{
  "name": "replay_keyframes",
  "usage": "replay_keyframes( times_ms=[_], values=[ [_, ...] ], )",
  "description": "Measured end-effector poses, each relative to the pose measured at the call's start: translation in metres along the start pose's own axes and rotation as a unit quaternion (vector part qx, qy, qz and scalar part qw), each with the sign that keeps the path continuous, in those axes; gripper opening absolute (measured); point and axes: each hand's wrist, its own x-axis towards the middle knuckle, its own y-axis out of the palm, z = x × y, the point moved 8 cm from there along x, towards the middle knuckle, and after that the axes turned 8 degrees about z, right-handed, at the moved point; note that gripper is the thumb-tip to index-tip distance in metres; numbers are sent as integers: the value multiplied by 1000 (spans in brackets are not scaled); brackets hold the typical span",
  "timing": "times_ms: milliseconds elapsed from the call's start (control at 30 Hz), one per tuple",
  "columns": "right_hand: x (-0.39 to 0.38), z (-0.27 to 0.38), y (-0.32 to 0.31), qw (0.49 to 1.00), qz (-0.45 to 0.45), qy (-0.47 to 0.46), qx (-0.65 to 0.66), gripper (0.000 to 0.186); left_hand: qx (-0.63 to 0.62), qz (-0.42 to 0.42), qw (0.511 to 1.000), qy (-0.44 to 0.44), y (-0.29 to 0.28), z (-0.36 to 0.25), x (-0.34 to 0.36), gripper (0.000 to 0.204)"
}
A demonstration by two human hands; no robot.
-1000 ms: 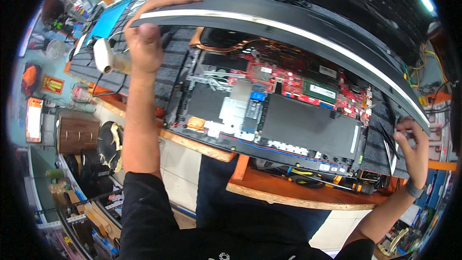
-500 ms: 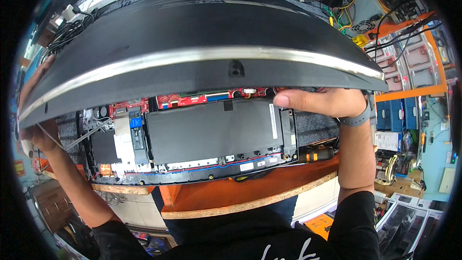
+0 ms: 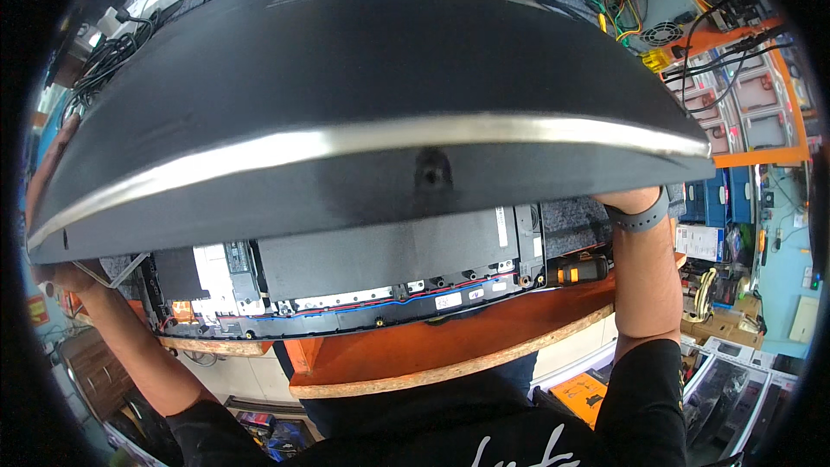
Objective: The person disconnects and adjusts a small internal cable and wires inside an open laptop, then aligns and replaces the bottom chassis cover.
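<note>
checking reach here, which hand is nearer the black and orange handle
Right. The right hand, partly hidden by the dark panel, is above and right of the black and orange handle in the picture; the left hand is far off at the panel's left end.

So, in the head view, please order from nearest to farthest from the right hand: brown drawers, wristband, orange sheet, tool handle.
From the right hand (partly hidden):
1. Wristband: same wrist
2. Tool handle: below-left
3. Orange sheet: lower right
4. Brown drawers: far left
</note>
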Motion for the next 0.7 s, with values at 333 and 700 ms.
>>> replay_keyframes(
  times_ms=[333, 700],
  values=[
    [8, 10, -4, 999, 1, 5, 31, 26, -60, -17, 998, -10, 3, 3, 2, 111],
    [-8, 4, 10, 999, 15, 45, 26, 22, 11, 39, 998, 41, 0, 2, -3, 115]
  ],
)
